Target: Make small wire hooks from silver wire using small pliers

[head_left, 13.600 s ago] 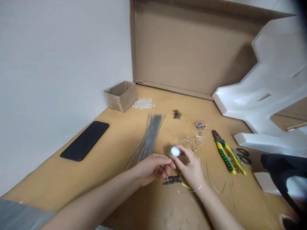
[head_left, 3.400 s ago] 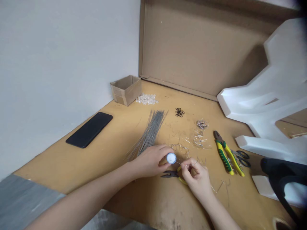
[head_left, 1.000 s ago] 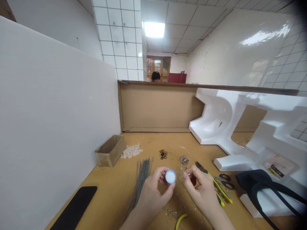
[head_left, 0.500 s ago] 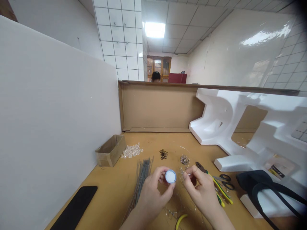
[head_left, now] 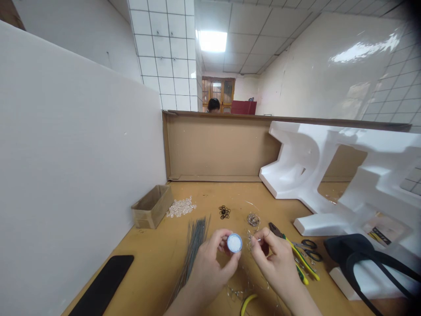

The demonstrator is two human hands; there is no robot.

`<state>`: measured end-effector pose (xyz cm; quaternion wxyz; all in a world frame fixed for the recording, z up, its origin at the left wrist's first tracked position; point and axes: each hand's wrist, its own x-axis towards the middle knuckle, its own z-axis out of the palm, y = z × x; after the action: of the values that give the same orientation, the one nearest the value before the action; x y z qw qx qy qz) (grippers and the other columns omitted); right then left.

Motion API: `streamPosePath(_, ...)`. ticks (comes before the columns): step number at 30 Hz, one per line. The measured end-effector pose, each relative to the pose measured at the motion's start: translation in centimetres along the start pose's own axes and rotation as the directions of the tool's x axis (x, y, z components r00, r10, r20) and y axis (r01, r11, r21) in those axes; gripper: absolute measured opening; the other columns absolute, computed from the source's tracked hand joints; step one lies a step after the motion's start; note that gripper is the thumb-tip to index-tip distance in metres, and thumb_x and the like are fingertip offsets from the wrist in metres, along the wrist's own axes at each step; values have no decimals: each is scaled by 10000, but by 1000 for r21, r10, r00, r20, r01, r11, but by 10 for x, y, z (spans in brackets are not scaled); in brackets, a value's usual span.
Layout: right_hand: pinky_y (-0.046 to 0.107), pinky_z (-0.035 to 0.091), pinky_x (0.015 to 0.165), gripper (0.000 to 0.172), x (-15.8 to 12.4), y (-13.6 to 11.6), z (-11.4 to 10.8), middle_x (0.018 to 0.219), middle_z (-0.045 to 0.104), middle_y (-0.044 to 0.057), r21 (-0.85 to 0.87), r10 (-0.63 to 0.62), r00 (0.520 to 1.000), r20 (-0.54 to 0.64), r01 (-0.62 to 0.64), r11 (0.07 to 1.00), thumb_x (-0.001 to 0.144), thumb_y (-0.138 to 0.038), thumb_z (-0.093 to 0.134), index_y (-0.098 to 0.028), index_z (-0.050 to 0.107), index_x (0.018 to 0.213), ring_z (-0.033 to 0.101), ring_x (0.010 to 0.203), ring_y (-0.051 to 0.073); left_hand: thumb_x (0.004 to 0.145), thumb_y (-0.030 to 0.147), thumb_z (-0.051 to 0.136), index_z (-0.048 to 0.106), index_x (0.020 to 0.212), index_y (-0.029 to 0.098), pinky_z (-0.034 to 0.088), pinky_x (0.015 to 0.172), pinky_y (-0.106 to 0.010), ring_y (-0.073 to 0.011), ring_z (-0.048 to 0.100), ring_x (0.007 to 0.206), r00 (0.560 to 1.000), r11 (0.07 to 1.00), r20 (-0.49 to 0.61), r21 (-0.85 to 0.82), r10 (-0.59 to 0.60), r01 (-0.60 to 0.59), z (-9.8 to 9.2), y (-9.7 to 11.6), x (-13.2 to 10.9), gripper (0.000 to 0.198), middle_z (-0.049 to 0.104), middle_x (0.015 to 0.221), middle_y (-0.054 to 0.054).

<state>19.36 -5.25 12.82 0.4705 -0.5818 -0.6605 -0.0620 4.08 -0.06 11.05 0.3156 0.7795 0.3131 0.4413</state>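
Observation:
My left hand [head_left: 210,267] is raised over the wooden bench [head_left: 154,267] and pinches a small white spool with a blue rim [head_left: 234,242] between thumb and fingers. My right hand [head_left: 274,263] is close beside it, fingers pinched on a thin clear thread that runs from the spool. Loose bits of wire [head_left: 240,293] lie on the bench below both hands. A yellow pliers handle [head_left: 247,303] shows under my wrists.
A bundle of grey wires [head_left: 194,245], black rings [head_left: 224,212], clear beads [head_left: 180,207], a small cardboard box [head_left: 151,206], a black phone [head_left: 101,285], green-yellow pliers [head_left: 296,254], scissors [head_left: 309,248], white foam blocks [head_left: 345,175] and a dark bag [head_left: 365,252] surround the hands. A person's head [head_left: 213,104] shows beyond the cardboard wall.
Since 3.4 s ago my view has tilted up and both hands have lifted the spool off the bench. In the last second the hands have hardly moved.

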Motion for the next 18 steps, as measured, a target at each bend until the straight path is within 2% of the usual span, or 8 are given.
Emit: streamPosePath(18, 194, 335, 443, 160, 0, 1, 1, 482, 449, -48, 6, 1, 1000, 4, -1, 1000, 784, -200, 470, -202, 456, 624, 427, 422, 88, 733, 190, 548, 508, 956, 193, 481, 662, -251, -130, 598, 713, 1000, 1000, -3, -5, 24, -24, 0, -1, -1, 226, 647, 808, -17)
